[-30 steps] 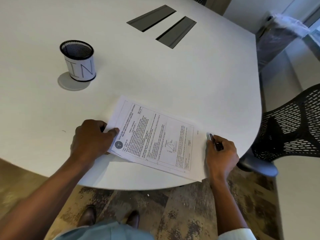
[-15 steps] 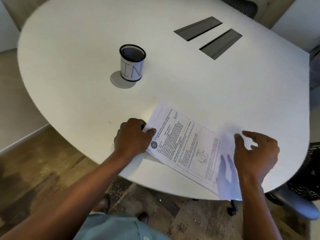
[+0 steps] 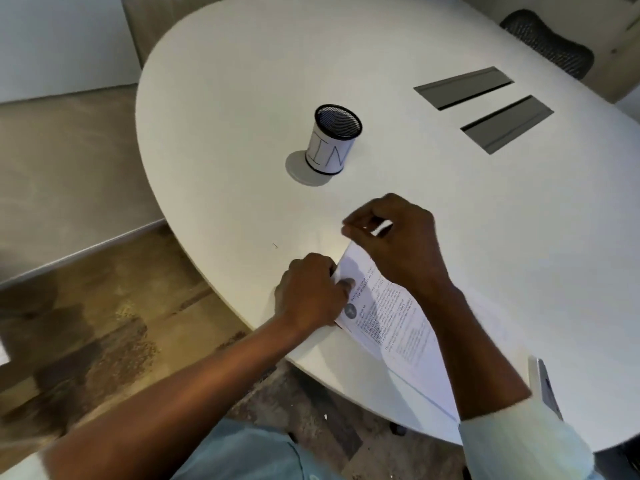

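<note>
Paper sheet [image 3: 391,322]: L hand [image 3: 311,292] grips edge, R hand [image 3: 401,240] pinches corner.

Your right hand [image 3: 398,244] and forearm hide the far corner and right side of the printed sheet [image 3: 388,320]; its print is too blurred to read. Your left hand [image 3: 311,292] conceals its own fingertips. The counter [image 3: 242,98] runs off the right edge.

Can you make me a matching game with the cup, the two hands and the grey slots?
1 mesh cup
2 left hand
3 right hand
4 slots

A pinches the far corner of the paper
B dark grey, side by side
C upright, marked IN
D thumb on the paper's left edge

Pairs: 1-C, 2-D, 3-A, 4-B.
</note>
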Demonstrator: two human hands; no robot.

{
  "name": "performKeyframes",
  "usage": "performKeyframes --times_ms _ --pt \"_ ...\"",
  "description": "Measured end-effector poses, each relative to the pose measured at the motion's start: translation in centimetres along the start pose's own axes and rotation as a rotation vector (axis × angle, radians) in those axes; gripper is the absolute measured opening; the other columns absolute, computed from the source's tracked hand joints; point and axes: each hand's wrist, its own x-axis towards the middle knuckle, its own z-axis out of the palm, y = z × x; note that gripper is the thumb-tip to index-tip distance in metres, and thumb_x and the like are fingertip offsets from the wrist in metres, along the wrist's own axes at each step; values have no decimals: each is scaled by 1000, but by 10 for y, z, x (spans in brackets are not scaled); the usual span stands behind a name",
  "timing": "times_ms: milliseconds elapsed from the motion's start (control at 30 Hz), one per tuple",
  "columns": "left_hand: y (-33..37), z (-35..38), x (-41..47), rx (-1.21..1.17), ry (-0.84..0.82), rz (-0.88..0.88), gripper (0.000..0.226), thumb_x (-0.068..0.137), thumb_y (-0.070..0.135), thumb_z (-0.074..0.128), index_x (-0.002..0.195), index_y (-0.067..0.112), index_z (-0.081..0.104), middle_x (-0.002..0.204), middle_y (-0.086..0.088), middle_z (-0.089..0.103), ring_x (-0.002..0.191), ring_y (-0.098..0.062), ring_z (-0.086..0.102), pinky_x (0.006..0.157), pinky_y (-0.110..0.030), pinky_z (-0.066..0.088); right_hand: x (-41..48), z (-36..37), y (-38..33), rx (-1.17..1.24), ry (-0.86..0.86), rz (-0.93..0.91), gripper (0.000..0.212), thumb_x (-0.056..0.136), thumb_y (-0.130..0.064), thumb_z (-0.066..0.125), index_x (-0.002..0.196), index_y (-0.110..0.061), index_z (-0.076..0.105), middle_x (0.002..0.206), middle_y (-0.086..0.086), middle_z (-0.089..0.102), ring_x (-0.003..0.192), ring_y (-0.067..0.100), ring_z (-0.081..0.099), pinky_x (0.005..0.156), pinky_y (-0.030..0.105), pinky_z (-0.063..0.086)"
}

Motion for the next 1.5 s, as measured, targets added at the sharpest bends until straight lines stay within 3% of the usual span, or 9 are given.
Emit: performKeyframes --times_ms 167,367,667,867,967,1100,1233,1400,1500 --pt "-2 5 -1 51 67 30 22 99 40 73 91 21 66 82 7 62 74 -14 57 64 -26 39 42 32 -5 -6 -376 -172 13 84 -19 91 95 -20 86 88 -2 76 81 19 72 79 48 59" --pt "0 6 -1 71 68 22 24 100 41 72 89 27 57 69 19 45 57 -9 44 53 -14 21 66 64 -5 -52 -536 -286 14 84 -22 91 97 -20 87 92 -2 80 81 18 71 81 50 59" --pt "-4 7 -4 87 69 56 28 99 41 72 81 26 57 63 19 43 55 -9 42 53 -18 21 75 80 -7 -82 -565 -335 20 85 -27 90 105 -23 86 97 -3 81 87 19 72 83 47 58" --pt "-5 9 -2 124 78 60 49 99 42 72 67 27 38 63 17 41 57 -11 42 53 -20 21 78 81 -14 -139 -586 -369 13 85 -28 88 98 -26 87 93 -8 78 84 11 66 82 43 57" --pt "-5 11 -1 112 84 61 49 99 42 72 66 27 39 64 18 44 56 -12 45 52 -19 22 79 79 -18 -180 -603 -387 9 86 -29 87 96 -28 86 89 -13 73 83 6 62 82 40 56" --pt "-6 12 0 109 90 80 41 100 42 72 71 26 47 83 7 71 56 -12 45 52 -21 23 82 78 -24 -239 -651 -406 5 87 -28 83 92 -29 82 84 -17 69 81 4 60 81 37 56" --pt "-9 14 2 93 93 80 35 99 42 73 75 27 52 79 15 58 57 -15 51 52 -19 24 84 78 -24 -219 -695 -383 5 86 -22 83 90 -23 80 89 -9 79 82 9 67 81 39 59" --pt "-11 14 6 26 57 64 20 98 43 73 88 32 60 74 22 60 51 -7 56 52 -12 32 100 58 -14 -34 -452 -304 6 86 -12 87 89 -11 82 86 -1 81 73 9 69 74 23 57" --pt "-12 12 6 65 60 65 29 96 43 71 76 26 58 60 17 54 53 -7 55 50 -17 31 119 36 -9 21 -144 -240 6 86 -12 86 90 -10 83 87 2 81 75 17 73 77 32 60"
